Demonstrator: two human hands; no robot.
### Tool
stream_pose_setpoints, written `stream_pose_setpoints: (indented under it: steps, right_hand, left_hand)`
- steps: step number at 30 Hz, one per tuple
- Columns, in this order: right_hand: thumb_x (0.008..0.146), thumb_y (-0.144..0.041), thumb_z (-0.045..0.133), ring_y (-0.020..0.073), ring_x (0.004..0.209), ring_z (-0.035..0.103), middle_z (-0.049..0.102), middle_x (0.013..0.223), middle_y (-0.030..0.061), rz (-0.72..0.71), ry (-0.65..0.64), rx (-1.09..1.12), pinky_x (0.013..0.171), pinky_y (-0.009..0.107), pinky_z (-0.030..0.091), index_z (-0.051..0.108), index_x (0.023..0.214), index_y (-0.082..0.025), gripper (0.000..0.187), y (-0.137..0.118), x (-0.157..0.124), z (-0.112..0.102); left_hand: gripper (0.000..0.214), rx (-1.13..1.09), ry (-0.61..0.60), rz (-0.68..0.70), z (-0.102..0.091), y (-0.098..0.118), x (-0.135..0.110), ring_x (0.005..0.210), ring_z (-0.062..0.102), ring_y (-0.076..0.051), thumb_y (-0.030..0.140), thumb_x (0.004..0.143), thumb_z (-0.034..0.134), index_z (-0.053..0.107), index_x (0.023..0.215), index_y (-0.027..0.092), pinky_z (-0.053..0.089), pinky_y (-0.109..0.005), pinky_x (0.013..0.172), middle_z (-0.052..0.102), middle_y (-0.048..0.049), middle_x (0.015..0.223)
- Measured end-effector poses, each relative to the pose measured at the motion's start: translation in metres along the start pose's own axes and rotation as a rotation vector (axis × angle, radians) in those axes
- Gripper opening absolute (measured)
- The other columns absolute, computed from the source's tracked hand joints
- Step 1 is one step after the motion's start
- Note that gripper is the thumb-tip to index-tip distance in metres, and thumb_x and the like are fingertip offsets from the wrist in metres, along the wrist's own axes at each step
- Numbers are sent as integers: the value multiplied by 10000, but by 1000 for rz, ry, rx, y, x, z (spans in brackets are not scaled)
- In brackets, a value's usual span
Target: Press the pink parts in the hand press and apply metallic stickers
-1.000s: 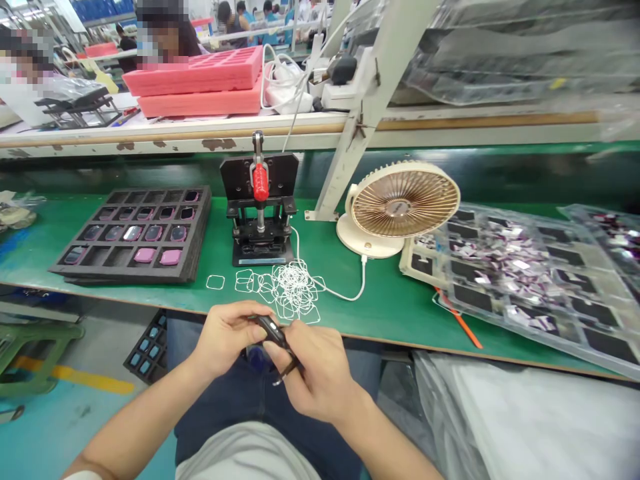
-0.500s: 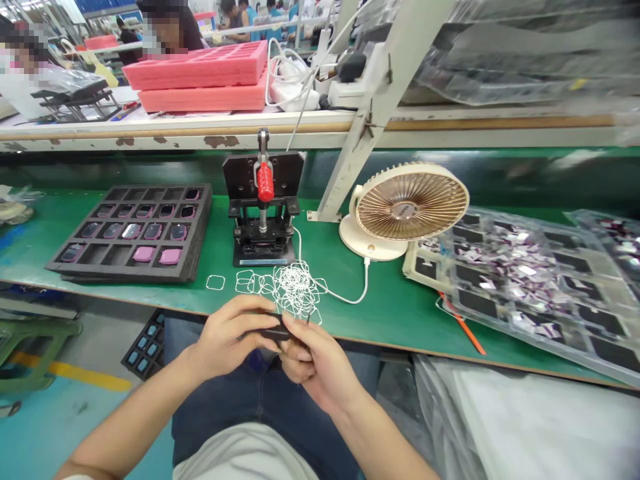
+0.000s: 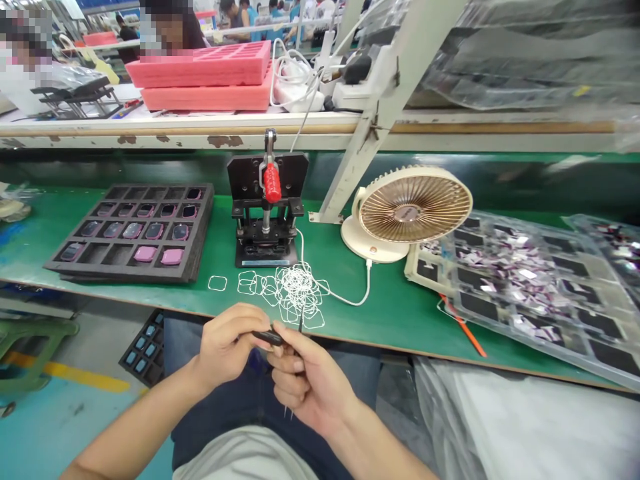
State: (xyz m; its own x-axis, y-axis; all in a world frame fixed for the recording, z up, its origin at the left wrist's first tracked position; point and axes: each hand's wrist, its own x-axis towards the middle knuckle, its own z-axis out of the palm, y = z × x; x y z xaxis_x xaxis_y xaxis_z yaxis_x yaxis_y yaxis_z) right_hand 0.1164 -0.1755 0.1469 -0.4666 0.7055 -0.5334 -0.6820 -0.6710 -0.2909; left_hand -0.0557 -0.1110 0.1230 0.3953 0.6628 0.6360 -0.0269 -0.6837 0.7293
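Note:
My left hand [image 3: 231, 341] pinches a small black watch-like part [image 3: 270, 336] in front of my lap, just below the bench edge. My right hand [image 3: 306, 381] is closed around thin tweezers [image 3: 300, 319], whose tip points up toward the part. Just beyond both hands a heap of thin white square rings [image 3: 293, 292] lies on the green bench [image 3: 380, 300]. A black hand press with a red handle [image 3: 267, 210] stands behind the rings.
A black foam tray [image 3: 133, 233] with several pink and dark parts sits at left. A beige desk fan [image 3: 407, 213] and clear blister trays [image 3: 525, 280] lie at right. Pink foam trays [image 3: 205, 73] rest on the upper shelf, where other people work. A clear plastic bag [image 3: 525, 420] hangs below the bench at right.
Both hands turned the black part from face-up to edge-on. My right hand dropped lower and swung the tweezers upright, tip toward the rings.

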Motion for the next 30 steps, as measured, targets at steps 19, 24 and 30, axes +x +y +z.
stream_pose_setpoints:
  steps: [19,24,30]
  right_hand:
    - [807,-790,772,45,419,119,237,523,-127,20,27,-381,411,210,90,439,671,-223,672,-3,18,-1]
    - [1058,-605,583,177,632,609,646,685,36,-1053,388,-1397,590,294,490,752,829,-209,488,-83,-8,32]
    - [1098,-327,575,280,1296,689,605,1550,127,-1775,312,-2168,802,331,638,499,1580,-250,494,-175,8,95]
  left_hand:
    - [366,122,-160,-22,-33,-12,3,994,745,-212,34,993,580,727,1264,232,633,-348,874,775,-96,1085]
    - [186,158,-64,-184,-38,-24,12,1028,733,-229,141,1016,630,737,1139,230,603,-369,924,769,-87,1082]
    - [167,239,-67,-230,-8,-58,55,1100,709,-267,100,979,604,702,1074,196,568,-417,1012,745,-114,1122]
